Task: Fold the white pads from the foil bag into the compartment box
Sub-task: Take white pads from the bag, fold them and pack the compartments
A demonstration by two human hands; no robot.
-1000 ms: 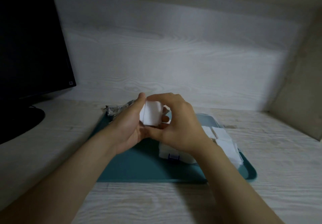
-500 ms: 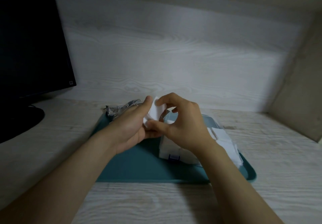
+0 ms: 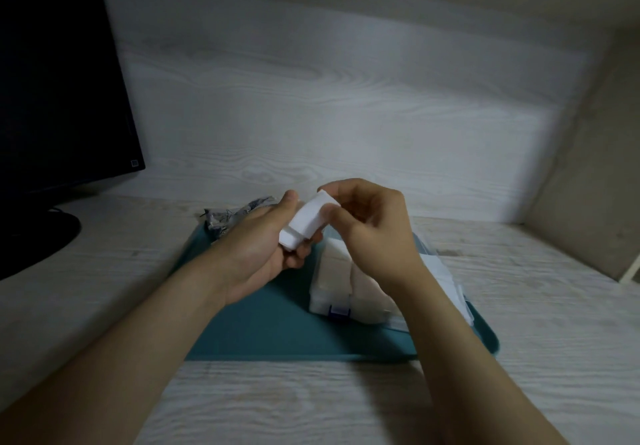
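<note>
One white pad (image 3: pixel 306 224) sits above the teal tray (image 3: pixel 263 327), its lower end gripped by the left hand (image 3: pixel 263 247) and its upper end pinched by the right hand's (image 3: pixel 374 233) curled fingers (image 3: pixel 334 189), so folding seems under way. Next it likely needs pressing compact, then lowering into a free slot of the compartment box (image 3: pixel 341 282) just below, which already looks well filled.
</note>
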